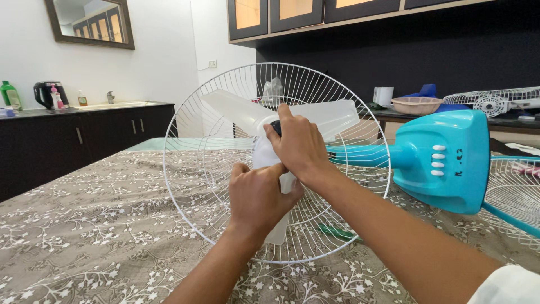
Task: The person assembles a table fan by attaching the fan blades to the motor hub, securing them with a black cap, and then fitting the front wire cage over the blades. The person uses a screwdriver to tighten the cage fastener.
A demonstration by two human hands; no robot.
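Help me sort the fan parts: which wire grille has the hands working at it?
The upright grille with the translucent blades; both hands grip its hub. Another grille lies flat at right, untouched.

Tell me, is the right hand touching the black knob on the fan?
Touching. The head view shows the right hand with its fingers wrapped over the black knob.

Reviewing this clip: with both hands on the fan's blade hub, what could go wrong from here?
1. The left hand grips a thin translucent blade; twisting the black hub cap under the right hand hard could crack or bend it.
2. The fan lies on its side on the patterned cloth, resting on the rear wire guard; pressure may bend the wires or let the teal base roll.
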